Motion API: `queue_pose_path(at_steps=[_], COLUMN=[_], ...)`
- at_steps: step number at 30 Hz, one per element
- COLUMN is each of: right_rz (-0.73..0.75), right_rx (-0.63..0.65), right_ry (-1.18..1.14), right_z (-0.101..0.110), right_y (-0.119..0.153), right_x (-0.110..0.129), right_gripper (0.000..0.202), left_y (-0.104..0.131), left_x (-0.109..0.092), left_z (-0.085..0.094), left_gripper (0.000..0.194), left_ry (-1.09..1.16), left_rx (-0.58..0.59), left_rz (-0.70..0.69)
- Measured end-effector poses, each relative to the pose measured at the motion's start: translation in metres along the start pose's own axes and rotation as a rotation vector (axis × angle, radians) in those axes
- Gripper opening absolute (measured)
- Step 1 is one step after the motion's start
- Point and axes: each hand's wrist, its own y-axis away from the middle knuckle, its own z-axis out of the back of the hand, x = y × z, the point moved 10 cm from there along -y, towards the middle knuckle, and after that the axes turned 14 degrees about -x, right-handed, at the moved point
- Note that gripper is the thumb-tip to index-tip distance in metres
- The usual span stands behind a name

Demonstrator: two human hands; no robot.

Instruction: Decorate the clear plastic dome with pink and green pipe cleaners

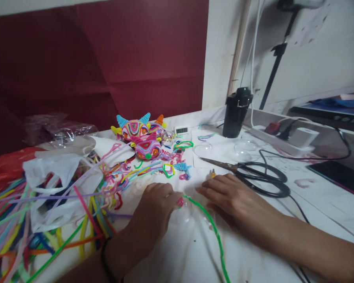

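Observation:
My left hand (155, 208) is closed, thumb and fingers pinching one end of a bright green pipe cleaner (211, 220). A small pink piece (180, 202) shows at its fingertips. From there the green length curves down towards the front of the table. Under the fingertips a clear, shiny plastic piece is faintly visible. My right hand (227, 194) is to the right of the pipe cleaner, fingers stretched out and apart from it. Just beyond its knuckles a small yellow item with a metal tip (212, 173) pokes out, mostly hidden. Large black-handled scissors (262, 177) lie behind that hand.
Loose coloured pipe cleaners (14, 232) and a white plastic bag (53, 173) cover the left. Colourful horned figures (141, 135) stand at the back near a small digital clock (181, 130). A black tumbler (237, 114), a power strip (280, 139) and a phone (340, 177) are at right.

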Motion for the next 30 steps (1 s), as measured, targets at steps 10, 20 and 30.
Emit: queue_pose_path(at_steps=[10, 20, 30], right_rz=[-0.061, -0.179, -0.249], right_rx=[-0.021, 0.005, -0.043], right_ry=[0.181, 0.192, 0.067], right_z=[-0.006, -0.006, 0.003], right_y=[0.054, 0.055, 0.053], right_x=[-0.027, -0.047, -0.051], right_gripper=[0.037, 0.031, 0.02], left_y=[0.0, -0.002, 0.001], left_x=[0.002, 0.0, 0.001], left_z=[0.002, 0.003, 0.004], left_gripper=[0.021, 0.018, 0.019], left_ry=[-0.007, -0.011, 0.009], left_rx=[-0.012, -0.073, -0.111], left_rz=[0.011, -0.039, -0.052])
